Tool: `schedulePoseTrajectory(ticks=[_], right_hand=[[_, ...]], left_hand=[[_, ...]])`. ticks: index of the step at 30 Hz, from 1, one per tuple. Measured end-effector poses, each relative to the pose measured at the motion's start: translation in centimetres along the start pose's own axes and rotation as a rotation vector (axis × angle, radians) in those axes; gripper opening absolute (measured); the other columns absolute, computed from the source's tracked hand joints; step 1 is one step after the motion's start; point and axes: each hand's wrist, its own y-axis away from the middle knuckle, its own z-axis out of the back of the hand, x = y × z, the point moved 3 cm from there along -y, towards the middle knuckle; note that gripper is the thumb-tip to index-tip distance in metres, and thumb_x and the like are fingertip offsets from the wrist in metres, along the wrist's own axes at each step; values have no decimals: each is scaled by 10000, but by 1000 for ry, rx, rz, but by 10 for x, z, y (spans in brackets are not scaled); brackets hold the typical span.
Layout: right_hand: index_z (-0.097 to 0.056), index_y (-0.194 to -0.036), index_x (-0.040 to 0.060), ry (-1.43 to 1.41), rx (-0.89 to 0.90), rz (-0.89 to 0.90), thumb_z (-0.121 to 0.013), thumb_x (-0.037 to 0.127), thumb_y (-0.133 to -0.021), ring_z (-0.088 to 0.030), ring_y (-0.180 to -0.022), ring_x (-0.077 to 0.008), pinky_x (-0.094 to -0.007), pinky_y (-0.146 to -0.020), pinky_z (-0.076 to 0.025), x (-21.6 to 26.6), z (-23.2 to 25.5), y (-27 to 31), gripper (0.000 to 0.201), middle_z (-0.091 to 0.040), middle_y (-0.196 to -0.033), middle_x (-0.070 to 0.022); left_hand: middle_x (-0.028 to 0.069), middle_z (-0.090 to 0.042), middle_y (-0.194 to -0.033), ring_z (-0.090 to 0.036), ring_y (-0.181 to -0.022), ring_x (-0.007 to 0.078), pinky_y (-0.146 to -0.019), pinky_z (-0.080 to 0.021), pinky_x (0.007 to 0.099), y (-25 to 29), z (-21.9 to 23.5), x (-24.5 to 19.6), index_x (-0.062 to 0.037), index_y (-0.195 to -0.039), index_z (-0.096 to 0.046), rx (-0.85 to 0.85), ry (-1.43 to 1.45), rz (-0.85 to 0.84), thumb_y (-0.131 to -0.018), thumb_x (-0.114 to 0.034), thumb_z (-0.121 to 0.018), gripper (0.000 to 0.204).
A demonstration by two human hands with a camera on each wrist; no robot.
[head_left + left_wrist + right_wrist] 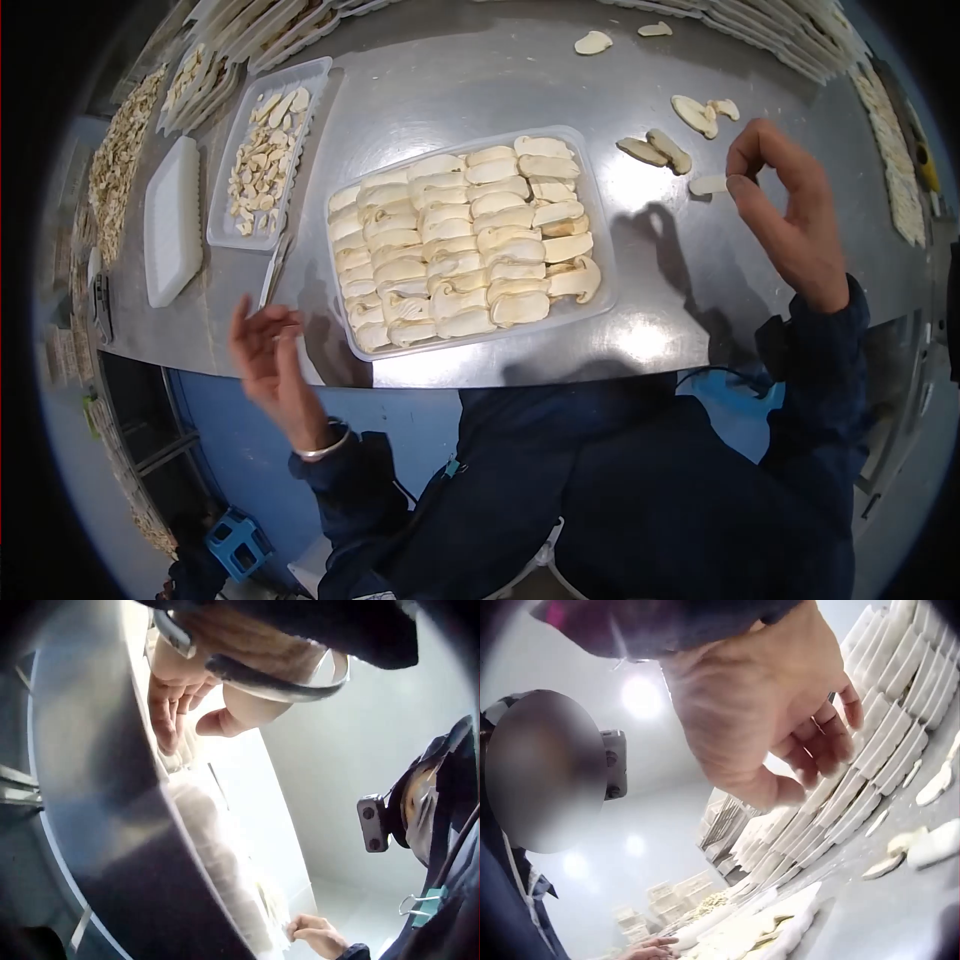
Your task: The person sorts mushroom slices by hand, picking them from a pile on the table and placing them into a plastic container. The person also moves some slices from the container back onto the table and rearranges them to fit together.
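Your left hand (268, 355) hovers loose at the table's (450, 70) near edge, beside the full tray (600, 225). Your right hand (790, 215), empty and half-curled, hangs over bare steel near a pale slice (708, 185).

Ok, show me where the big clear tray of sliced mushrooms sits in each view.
Head: the tray of sliced mushrooms lies mid-frame on the steel table, between both hands.
Left wrist: a pale blur along the table edge, lower centre, hard to tell.
Right wrist: bottom centre, seen edge-on.
Shared landmark: the steel table.
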Motion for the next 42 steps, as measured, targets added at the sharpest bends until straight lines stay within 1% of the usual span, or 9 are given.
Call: schedulePoseTrajectory(ticks=[2,5,7,10,12,19,23,30,42], right_hand=[[-487,-784,15,-414,68,-130,-522,125,-823,-454,-634,-121,-262,-581,-366,7,-7,-1,122,-479,-700,-43],[-499,-804,0,-936,227,-153,-470,111,-890,-455,-623,-94,-241,-563,-369,12,-34,-17,143,-477,-689,-34],[-491,-794,10,-1054,279,-217,-401,162,-933,-439,-600,-96,-288,-716,-379,19,-51,-25,225,-461,-672,-36],[-472,-764,33,-1004,263,-308,-279,273,-997,-398,-554,-101,-375,-1023,-393,27,-71,-34,385,-430,-637,-30],[-469,-777,23,-1085,278,-284,-257,260,-1002,-386,-562,-112,-350,-1007,-399,23,-83,-38,390,-427,-631,-33],[-468,-786,15,-1103,295,-295,-250,266,-1003,-392,-569,-123,-257,-836,-421,14,-99,-46,397,-437,-628,-39],[-506,-832,-18,-1003,302,-200,-325,45,-931,-465,-625,-122,-253,-608,-410,7,-97,-47,216,-520,-697,-55],[-474,-787,30,-1078,305,-306,-244,272,-1003,-409,-558,-116,-290,-961,-392,11,-104,-49,397,-456,-627,-37],[-477,-781,51,-1050,334,-277,-237,289,-1007,-430,-674,-115,-230,-595,-358,8,-106,-51,407,-437,-623,-25]], left_hand=[[132,-603,-988,-579,-890,166,-931,-429,325,-9,11,-30,46,-1256,-487,-48,-97,-115,-903,17,-463,355],[98,-582,-770,-569,-703,152,-986,-413,407,-26,12,-71,3,-1004,-523,266,188,-28,-965,-159,-367,228],[62,-538,-638,-535,-574,139,-1016,-395,452,-38,-11,-94,-48,-862,-503,633,457,31,-990,-255,-295,321],[13,-448,-528,-441,-437,129,-1026,-389,479,-46,-59,-104,-103,-746,-451,779,511,292,-999,-339,-226,413],[8,-446,-515,-441,-432,129,-1015,-397,467,-55,-88,-96,-106,-724,-466,954,547,312,-1004,-360,-225,449],[-3,-404,-501,-388,-438,120,-1025,-395,437,-64,-139,-81,-106,-705,-433,1050,407,483,-1007,-397,-214,473],[7,-418,-502,-403,-453,132,-966,-399,389,-68,-144,-74,-85,-713,-466,1062,442,487,-996,-408,-258,477],[24,-437,-499,-426,-487,142,-692,-424,254,-70,-148,-69,-53,-721,-513,1055,516,548,-977,-414,-348,473],[19,-433,-501,-424,-492,121,-540,-384,242,-71,-151,-66,-56,-721,-511,1052,522,537,-986,-414,-352,473]])
